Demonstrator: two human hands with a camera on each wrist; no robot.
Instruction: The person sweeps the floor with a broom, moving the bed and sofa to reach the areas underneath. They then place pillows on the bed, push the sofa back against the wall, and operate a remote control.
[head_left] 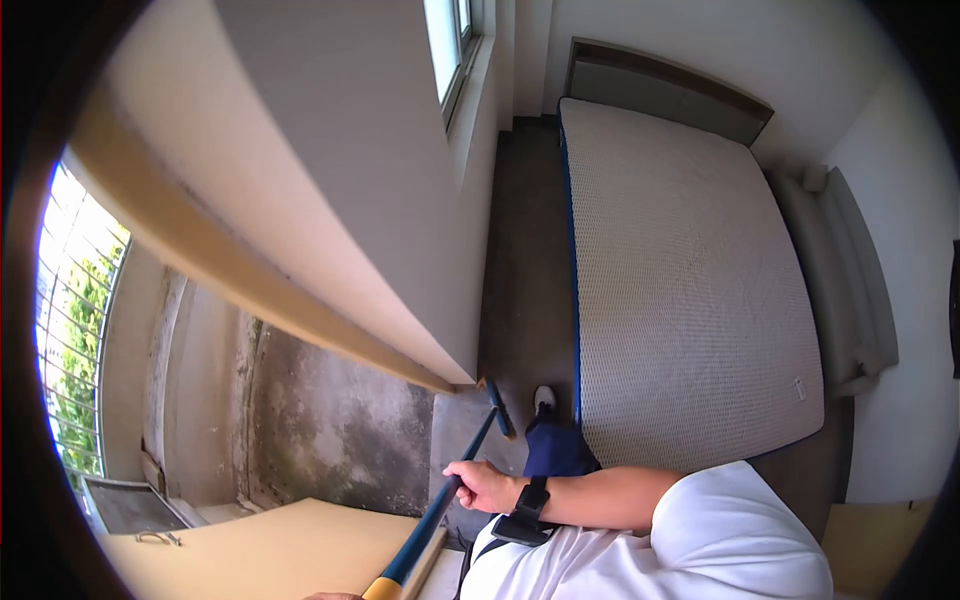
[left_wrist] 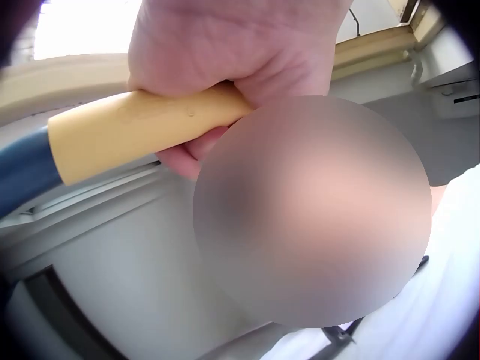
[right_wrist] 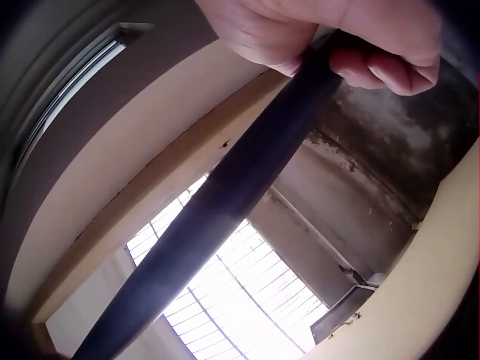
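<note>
A broom with a long dark-blue handle slants down to the floor, its narrow blue head beside the wall's end near a shoe. My right hand grips the handle partway along, a black strap round that wrist. In the right wrist view, the fingers of the right hand curl round the dark shaft. My left hand holds the yellow end of the handle in the left wrist view. Only a sliver of the left hand shows at the head view's bottom edge.
A bed with a pale mattress stands to the right, a grey sofa beyond it. The wall end juts out close to the broom head. An open cream door is at lower left, before a stained floor and a barred window.
</note>
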